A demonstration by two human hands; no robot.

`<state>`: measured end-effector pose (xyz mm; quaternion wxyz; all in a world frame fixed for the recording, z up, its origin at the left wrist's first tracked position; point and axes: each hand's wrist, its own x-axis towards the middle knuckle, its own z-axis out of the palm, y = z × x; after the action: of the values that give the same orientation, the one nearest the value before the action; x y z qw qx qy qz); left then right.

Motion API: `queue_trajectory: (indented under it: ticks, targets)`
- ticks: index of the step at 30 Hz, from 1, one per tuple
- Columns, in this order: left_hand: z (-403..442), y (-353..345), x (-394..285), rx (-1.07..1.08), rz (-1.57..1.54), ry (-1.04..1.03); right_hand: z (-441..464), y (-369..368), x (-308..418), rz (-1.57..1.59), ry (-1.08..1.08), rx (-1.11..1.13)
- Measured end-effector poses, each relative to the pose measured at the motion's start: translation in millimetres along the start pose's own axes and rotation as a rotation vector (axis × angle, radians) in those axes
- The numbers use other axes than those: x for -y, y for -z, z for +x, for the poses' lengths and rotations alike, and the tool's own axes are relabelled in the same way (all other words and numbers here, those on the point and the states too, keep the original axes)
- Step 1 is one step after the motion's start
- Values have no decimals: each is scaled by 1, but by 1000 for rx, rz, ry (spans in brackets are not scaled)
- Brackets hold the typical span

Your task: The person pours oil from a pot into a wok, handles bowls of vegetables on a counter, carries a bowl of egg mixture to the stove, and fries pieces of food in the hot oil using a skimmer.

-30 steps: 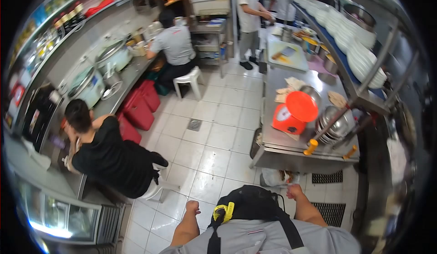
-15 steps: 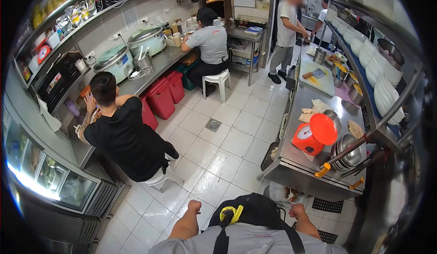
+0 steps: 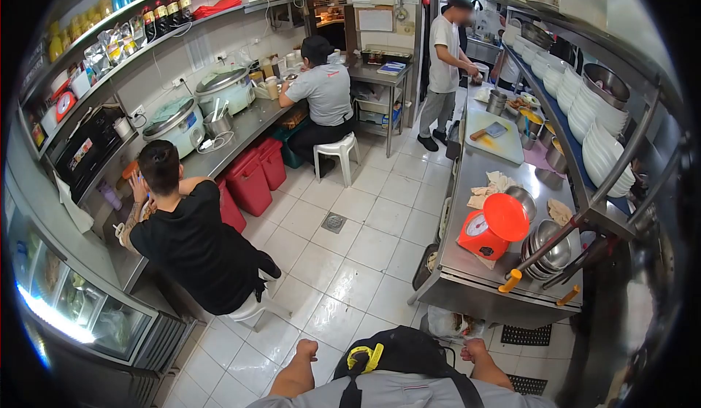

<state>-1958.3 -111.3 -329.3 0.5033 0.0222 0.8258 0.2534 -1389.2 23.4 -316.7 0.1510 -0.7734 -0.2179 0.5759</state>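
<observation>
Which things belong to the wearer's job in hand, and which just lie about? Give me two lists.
Likely with the job, judging by nearness to the left hand and right hand, neither visibly holding anything:
black bag
yellow item on the wearer's front

Apparently just lying about:
orange-red scale
cleaver on the cutting board
stacked white plates
metal bowls

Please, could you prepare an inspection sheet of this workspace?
Surface: steel table bears red scale, stacked bowls, cutting board with cleaver.
Job's things: black bag, worn in front.
Clutter: cloths near the scale; plastic bag low by the table end.
Hands: left hand and right hand look closed; nothing seen held.
Cables: white cord on left-side counter.
Surroundings: tiled floor; seated person in black, seated person in grey, standing person in white.
</observation>
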Motion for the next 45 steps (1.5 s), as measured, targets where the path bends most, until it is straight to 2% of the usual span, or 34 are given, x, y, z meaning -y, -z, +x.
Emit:
queue_trajectory:
  ticks: [8, 17, 26, 35, 45]
  targets:
    - [3, -1, -6, -8, 3, 19, -23, -7, 9, -39, 3, -23]
    - [-1, -2, -5, -5, -28, 37, -5, -7, 5, 6, -8, 30]
    - [8, -3, 0, -19, -34, 42, -1, -14, 11, -27, 26, -49]
    - [2, -4, -2, -11, -57, 44, -5, -7, 14, 11, 24, 51]
    - [3, -4, -4, 26, -40, 44, -20, -10, 18, 29, 16, 13]
